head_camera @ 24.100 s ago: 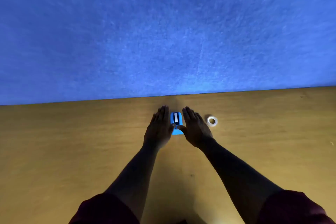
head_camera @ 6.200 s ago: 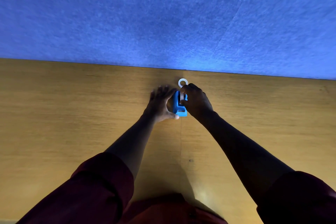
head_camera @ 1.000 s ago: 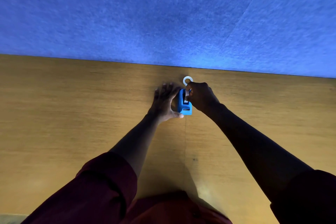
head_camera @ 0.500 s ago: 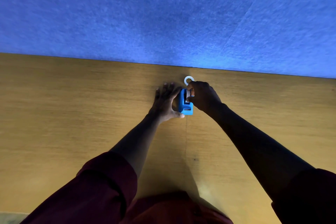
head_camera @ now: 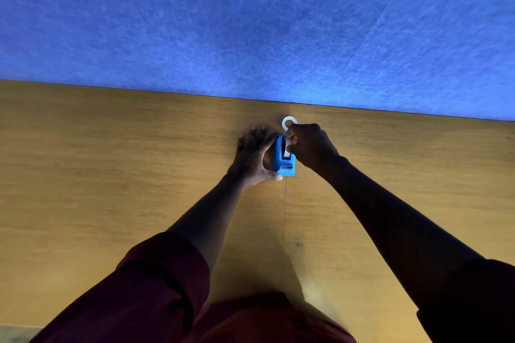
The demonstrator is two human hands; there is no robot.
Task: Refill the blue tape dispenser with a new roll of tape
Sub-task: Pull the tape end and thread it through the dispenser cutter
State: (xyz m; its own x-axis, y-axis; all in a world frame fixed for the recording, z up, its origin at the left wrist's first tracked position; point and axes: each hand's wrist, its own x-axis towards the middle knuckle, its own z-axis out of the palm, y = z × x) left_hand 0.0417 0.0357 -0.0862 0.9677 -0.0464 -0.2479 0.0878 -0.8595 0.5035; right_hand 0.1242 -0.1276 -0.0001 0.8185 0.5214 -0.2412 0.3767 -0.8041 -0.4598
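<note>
the blue tape dispenser (head_camera: 283, 159) sits on the counter (head_camera: 111, 175); the left hand (head_camera: 252, 157) grips its side, the right hand (head_camera: 310, 146) pinches the white tape (head_camera: 286, 151) in it, a white ring (head_camera: 288, 122) just behind.

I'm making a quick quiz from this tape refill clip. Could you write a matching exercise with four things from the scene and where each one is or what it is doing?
Things:
1. left hand
2. right hand
3. blue tape dispenser
4. white ring

States:
A. lies on the table beyond the dispenser
B. fingers curled at the dispenser's top, on the white tape
C. stands on the wooden table between both hands
D. steadies the dispenser's side, thumb at its near end

Pairs: 1-D, 2-B, 3-C, 4-A
</note>
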